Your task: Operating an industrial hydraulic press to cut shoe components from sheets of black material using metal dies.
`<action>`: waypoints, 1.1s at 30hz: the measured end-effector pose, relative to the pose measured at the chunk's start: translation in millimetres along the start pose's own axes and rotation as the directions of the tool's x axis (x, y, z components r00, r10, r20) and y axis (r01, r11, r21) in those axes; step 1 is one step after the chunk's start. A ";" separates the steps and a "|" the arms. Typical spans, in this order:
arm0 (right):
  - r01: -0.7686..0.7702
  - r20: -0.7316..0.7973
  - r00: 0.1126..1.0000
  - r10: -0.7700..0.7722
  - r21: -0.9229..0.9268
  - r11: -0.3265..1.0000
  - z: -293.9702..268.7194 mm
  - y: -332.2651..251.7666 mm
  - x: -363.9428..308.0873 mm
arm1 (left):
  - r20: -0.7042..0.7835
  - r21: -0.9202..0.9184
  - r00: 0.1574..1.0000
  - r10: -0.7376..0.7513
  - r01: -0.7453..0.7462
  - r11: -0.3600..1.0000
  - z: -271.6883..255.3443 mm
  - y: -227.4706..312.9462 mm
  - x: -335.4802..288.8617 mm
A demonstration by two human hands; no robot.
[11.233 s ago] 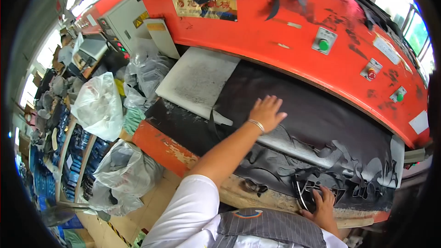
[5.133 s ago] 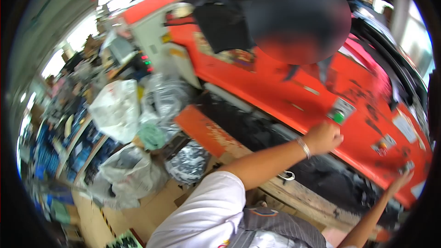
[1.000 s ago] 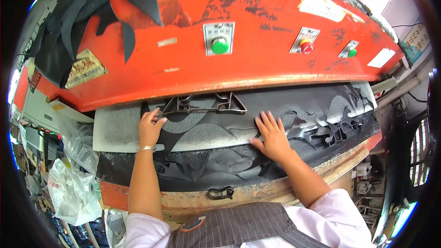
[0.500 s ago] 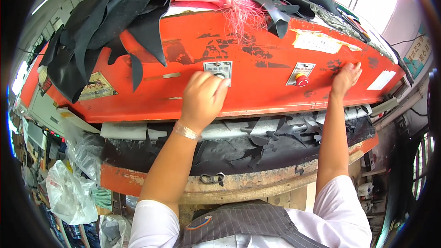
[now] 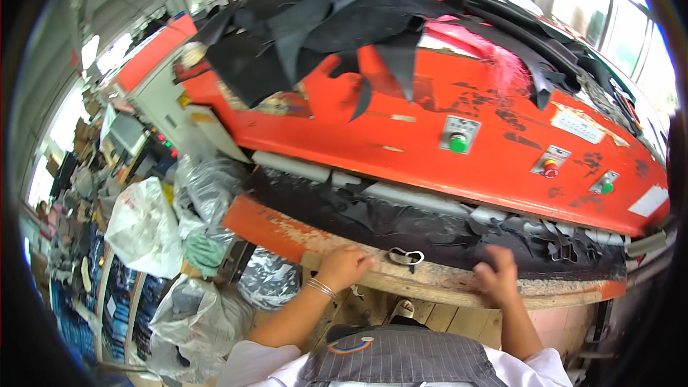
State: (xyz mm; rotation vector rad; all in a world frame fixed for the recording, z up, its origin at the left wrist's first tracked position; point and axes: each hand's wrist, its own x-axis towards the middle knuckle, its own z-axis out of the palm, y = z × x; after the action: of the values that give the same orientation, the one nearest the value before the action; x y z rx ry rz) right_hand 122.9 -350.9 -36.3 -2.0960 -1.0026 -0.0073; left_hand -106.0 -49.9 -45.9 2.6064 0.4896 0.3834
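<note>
My left hand point(image 5: 347, 268) is loosely closed over the worn wooden front edge point(image 5: 412, 288) of a red press machine. Nothing shows in its fingers. Just right of it, a small pale loop-shaped cutting die point(image 5: 406, 256) lies on the ledge. My right hand point(image 5: 498, 276) hovers at the same edge further right, slightly blurred, its fingers apart. Behind both hands stretches a black sheet point(image 5: 423, 233) with cut scraps on it. A second, outlined cutting die point(image 5: 563, 246) stands on that sheet, to the right of my right hand.
The red machine front point(image 5: 408, 147) carries a green button point(image 5: 458, 143), a red knob point(image 5: 550, 168) and a smaller green button point(image 5: 607, 188). Black leather-like sheets point(image 5: 344, 25) and pink fibres point(image 5: 505, 72) hang over its top. Plastic bags point(image 5: 147, 229) crowd the left side.
Both hands have left the machine's front panel and come down to the wooden edge, uncovering the buttons. The view has swung left, showing more bags and the floor.
</note>
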 end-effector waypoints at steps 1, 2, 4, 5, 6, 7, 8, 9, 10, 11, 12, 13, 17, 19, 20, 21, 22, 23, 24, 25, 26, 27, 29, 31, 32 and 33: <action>0.121 0.155 0.981 -0.119 0.000 0.993 14.0 -20.6 -2.7 | 0.029 0.110 0.999 0.021 -0.024 0.994 5.6 -1.3 -11.9; 0.254 0.317 0.917 -0.242 0.004 0.967 21.7 -46.7 -0.2 | 0.012 0.119 1.000 -0.001 0.000 0.993 12.4 -1.0 -17.7; 0.385 0.462 0.837 -0.293 -0.117 0.915 48.4 -78.5 -11.2 | -0.176 0.124 0.984 -0.033 0.055 0.991 23.0 9.6 -24.1; 0.442 0.479 0.812 -0.334 -0.131 0.888 60.6 -82.6 -18.0 | -0.187 0.125 0.981 -0.050 0.074 0.989 24.8 13.6 -25.7; 0.459 0.489 0.800 -0.348 -0.124 0.880 65.6 -82.8 -18.8 | -0.203 0.117 0.978 -0.042 0.067 0.991 22.3 16.7 -23.2; 0.431 0.483 0.823 -0.299 -0.189 0.882 68.7 -80.7 -18.4 | -0.212 0.108 0.977 -0.022 0.046 0.993 21.1 18.3 -20.4; 0.399 0.472 0.846 -0.247 -0.254 0.881 69.6 -79.6 -18.6 | -0.216 0.103 0.976 -0.026 0.050 0.993 21.5 18.9 -21.8; 0.400 0.475 0.845 -0.244 -0.258 0.880 68.5 -79.1 -20.0 | -0.224 0.106 0.974 -0.028 0.053 0.993 22.9 19.8 -23.2; 0.396 0.489 0.837 -0.244 -0.236 0.887 69.5 -78.3 -25.0 | -0.222 0.112 0.975 -0.029 0.055 0.992 25.5 20.0 -27.2; 0.388 0.502 0.831 -0.238 -0.217 0.896 70.8 -77.2 -28.0 | -0.216 0.115 0.976 -0.026 0.052 0.992 28.4 20.2 -29.5; 0.384 0.534 0.813 -0.232 -0.192 0.903 74.8 -79.3 -28.3 | -0.198 0.108 0.980 -0.022 0.044 0.993 28.6 18.2 -33.7; 0.349 0.527 0.827 -0.194 -0.212 0.913 72.2 -80.8 -26.6 | -0.133 0.112 0.989 -0.062 0.077 0.991 24.6 18.4 -35.1; 0.336 0.726 0.665 -0.172 -0.086 0.938 71.2 -80.9 17.9 | 0.087 0.037 0.996 -0.031 0.028 0.999 4.2 -7.3 -12.1; 0.268 0.828 0.520 -0.208 0.073 0.961 79.9 -80.5 41.7 | 0.217 -0.120 0.974 -0.072 0.099 0.988 -5.8 -29.9 11.9; 0.204 0.874 0.463 -0.149 0.059 0.977 83.6 -84.6 53.8 | 0.335 -0.248 0.935 -0.117 0.207 0.946 -6.5 -40.5 31.4; 0.185 0.857 0.473 -0.203 0.129 0.974 94.0 -77.5 59.7 | 0.206 -0.303 0.976 -0.076 0.137 0.943 -6.1 -49.8 56.9; 0.124 0.865 0.457 -0.208 0.169 0.978 97.7 -82.9 69.4 | 0.069 -0.345 0.996 -0.057 0.078 0.936 -11.0 -56.6 82.4; 0.059 0.870 0.449 -0.205 0.200 0.978 100.6 -88.3 82.2 | 0.014 -0.345 0.996 -0.090 0.089 0.934 -16.8 -60.2 115.8; 0.042 0.866 0.467 -0.178 0.179 0.983 106.4 -89.5 93.6 | 0.016 -0.408 0.987 -0.158 0.151 0.900 -21.4 -62.8 152.5; 0.044 0.874 0.439 -0.210 0.212 0.976 111.4 -94.7 101.6 | -0.130 -0.389 0.988 -0.086 0.029 0.921 -15.0 -78.9 183.8; 0.043 0.879 0.413 -0.238 0.242 0.969 115.6 -98.5 107.6 | -0.192 -0.377 0.979 -0.066 -0.011 0.926 -9.2 -85.3 216.2; 0.031 0.881 0.419 -0.221 0.230 0.973 119.6 -101.0 112.0 | -0.252 -0.363 0.967 -0.046 -0.051 0.931 -4.7 -89.3 247.7; 0.138 0.788 0.505 -0.351 0.328 0.935 128.2 -107.1 116.1 | -0.287 -0.219 0.957 0.039 -0.106 0.970 2.3 -92.0 301.2; 0.112 0.758 0.551 -0.349 0.348 0.931 134.0 -109.2 118.0 | -0.206 -0.129 0.979 0.013 -0.041 0.991 19.9 -96.2 344.4; 0.107 0.720 0.593 -0.360 0.373 0.922 133.1 -107.8 117.5 | -0.113 -0.115 0.993 -0.034 0.021 0.993 28.2 -94.6 362.1; 0.088 0.721 0.606 -0.336 0.359 0.929 133.6 -104.0 112.7 | -0.022 -0.091 0.996 -0.082 0.080 0.993 35.1 -94.9 373.0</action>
State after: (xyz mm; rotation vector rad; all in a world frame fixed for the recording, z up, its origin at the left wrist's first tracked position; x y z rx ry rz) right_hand 90.5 -150.5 -23.4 -1.6648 -1.6436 0.9568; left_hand 215.2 165.0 -53.8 2.4893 0.5721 0.4032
